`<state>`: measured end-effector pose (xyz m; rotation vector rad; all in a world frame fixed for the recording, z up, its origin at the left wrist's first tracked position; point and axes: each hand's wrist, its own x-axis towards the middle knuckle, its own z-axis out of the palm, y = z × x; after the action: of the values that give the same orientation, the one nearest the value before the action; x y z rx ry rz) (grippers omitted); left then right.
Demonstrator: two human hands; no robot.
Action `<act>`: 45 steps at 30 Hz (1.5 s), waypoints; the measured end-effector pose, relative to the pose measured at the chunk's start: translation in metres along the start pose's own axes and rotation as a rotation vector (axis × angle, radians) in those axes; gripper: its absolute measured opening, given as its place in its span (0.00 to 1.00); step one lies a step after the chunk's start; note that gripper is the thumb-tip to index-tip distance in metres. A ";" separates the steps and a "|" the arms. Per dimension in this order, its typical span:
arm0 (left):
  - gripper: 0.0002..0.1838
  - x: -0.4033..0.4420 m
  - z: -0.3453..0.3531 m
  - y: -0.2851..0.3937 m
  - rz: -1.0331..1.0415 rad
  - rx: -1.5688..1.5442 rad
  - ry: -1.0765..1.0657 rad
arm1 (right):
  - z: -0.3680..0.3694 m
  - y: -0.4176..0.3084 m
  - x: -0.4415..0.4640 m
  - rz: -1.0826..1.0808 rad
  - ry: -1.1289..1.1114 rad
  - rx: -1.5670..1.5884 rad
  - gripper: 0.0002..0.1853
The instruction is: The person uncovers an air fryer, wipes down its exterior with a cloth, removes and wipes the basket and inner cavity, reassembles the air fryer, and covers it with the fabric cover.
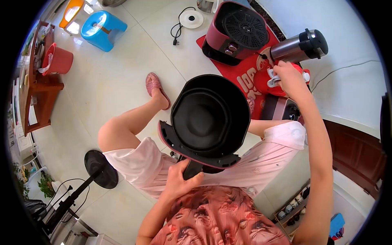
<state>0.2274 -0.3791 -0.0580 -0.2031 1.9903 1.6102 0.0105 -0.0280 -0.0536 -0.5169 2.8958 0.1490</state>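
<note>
My left hand (181, 179) is wrapped round the handle of a black air fryer basket (206, 118) with a pink front. The basket rests over my lap, its opening facing up, and its inside looks bare. My right hand (289, 79) is stretched out to the far right, its fingers pinching a small grey cloth (272, 78). Just under that cloth is a red, rounded item (263, 85), partly hidden by the hand. The pink air fryer body (220, 34) stands ahead, with its round vented part facing me.
A red patterned mat (239, 75) lies under the air fryer. A steel thermos (288, 49) stands by the wall. A white kettle base (191, 19) with its cord is on the tiled floor. To the left are a blue stool (104, 29), a red bin (60, 60) and a black round stand base (102, 169).
</note>
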 end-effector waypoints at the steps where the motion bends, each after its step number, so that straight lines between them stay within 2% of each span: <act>1: 0.14 0.006 0.000 0.005 -0.026 -0.003 -0.008 | -0.005 -0.004 -0.006 0.043 -0.004 0.247 0.16; 2: 0.14 0.011 -0.001 0.009 -0.052 0.001 -0.016 | -0.007 -0.010 -0.012 0.087 -0.005 0.500 0.15; 3: 0.16 0.019 -0.002 0.011 -0.046 0.029 -0.037 | -0.004 -0.017 -0.017 0.125 -0.001 0.616 0.16; 6: 0.16 0.050 -0.001 0.035 0.276 0.200 0.053 | 0.009 -0.042 -0.027 0.277 0.063 0.853 0.14; 8: 0.15 0.065 -0.012 0.056 0.153 0.128 -0.004 | 0.025 -0.053 -0.039 0.387 0.164 1.201 0.15; 9: 0.14 0.074 -0.015 0.056 0.223 0.199 0.058 | 0.031 -0.057 -0.048 0.428 0.219 1.337 0.16; 10: 0.12 0.080 -0.014 0.059 0.216 0.180 0.121 | 0.034 -0.061 -0.058 0.469 0.274 1.468 0.17; 12: 0.11 0.091 -0.001 0.056 0.224 -0.127 0.298 | 0.018 -0.084 -0.080 0.617 0.310 1.672 0.19; 13: 0.11 0.094 0.008 0.058 0.224 -0.223 0.306 | 0.019 -0.093 -0.092 0.568 0.327 1.728 0.20; 16: 0.10 0.097 0.042 0.074 0.296 -0.363 0.319 | 0.024 -0.109 -0.121 0.358 0.131 1.534 0.21; 18: 0.11 0.093 0.062 0.082 0.313 -0.526 0.175 | 0.016 -0.132 -0.115 0.246 0.233 1.652 0.22; 19: 0.11 0.090 0.069 0.084 0.370 -0.450 0.189 | 0.011 -0.144 -0.112 0.188 0.284 1.710 0.23; 20: 0.13 0.088 0.075 0.086 0.426 -0.371 0.208 | 0.004 -0.151 -0.110 0.247 0.280 1.710 0.23; 22: 0.17 0.088 0.082 0.085 0.482 -0.462 0.207 | -0.013 -0.162 -0.104 0.357 0.268 1.712 0.23; 23: 0.19 0.087 0.079 0.082 0.442 -0.490 0.145 | -0.024 -0.169 -0.098 0.415 0.262 1.687 0.25; 26: 0.23 0.089 0.077 0.076 0.474 -0.532 0.101 | -0.022 -0.156 -0.082 0.325 0.158 1.263 0.24; 27: 0.23 0.090 0.073 0.076 0.471 -0.551 0.072 | -0.025 -0.150 -0.075 0.300 0.058 1.313 0.20; 30: 0.25 0.104 0.046 0.060 0.475 -0.504 -0.146 | -0.043 -0.153 -0.048 0.192 0.023 1.085 0.17; 32: 0.26 0.119 0.045 0.039 0.676 -0.829 -0.072 | -0.048 -0.169 -0.025 0.027 0.118 0.936 0.18; 34: 0.27 0.086 0.015 0.047 0.636 -0.683 0.163 | -0.070 -0.204 -0.009 -0.133 0.144 0.869 0.18; 35: 0.26 0.067 0.002 0.056 0.694 -0.647 0.271 | -0.086 -0.219 -0.009 -0.262 0.250 0.794 0.19; 36: 0.28 0.049 -0.009 0.056 0.784 -0.456 0.376 | -0.106 -0.234 -0.011 -0.395 0.356 0.715 0.19; 37: 0.30 0.038 -0.015 0.055 0.842 -0.391 0.378 | -0.121 -0.244 -0.011 -0.529 0.464 0.634 0.20; 38: 0.32 0.030 -0.017 0.054 0.899 -0.322 0.375 | -0.130 -0.251 -0.014 -0.546 0.502 0.553 0.21; 39: 0.35 0.036 -0.009 0.044 0.805 -0.312 0.314 | -0.127 -0.249 -0.007 -0.531 0.501 0.512 0.19; 40: 0.31 0.050 0.002 0.038 0.593 -0.427 0.319 | -0.120 -0.244 0.006 -0.521 0.514 0.465 0.18; 41: 0.29 0.068 0.007 0.028 0.459 -0.478 0.296 | -0.119 -0.244 0.023 -0.521 0.435 0.410 0.15; 42: 0.27 0.078 0.011 0.021 0.313 -0.529 0.261 | -0.107 -0.238 0.043 -0.541 0.401 0.238 0.13; 43: 0.20 0.078 0.011 0.018 0.389 -0.465 0.320 | -0.093 -0.227 0.048 -0.517 0.358 0.156 0.14; 44: 0.19 0.079 0.004 0.014 0.384 -0.519 0.247 | -0.085 -0.217 0.054 -0.503 0.329 0.064 0.15; 45: 0.18 0.077 0.002 0.009 0.370 -0.595 0.179 | -0.086 -0.207 0.049 -0.444 0.309 0.150 0.15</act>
<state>0.1603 -0.3572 -0.0900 -0.2153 1.6826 2.4802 0.0232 -0.2492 0.0065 -1.2264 2.9513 -0.2313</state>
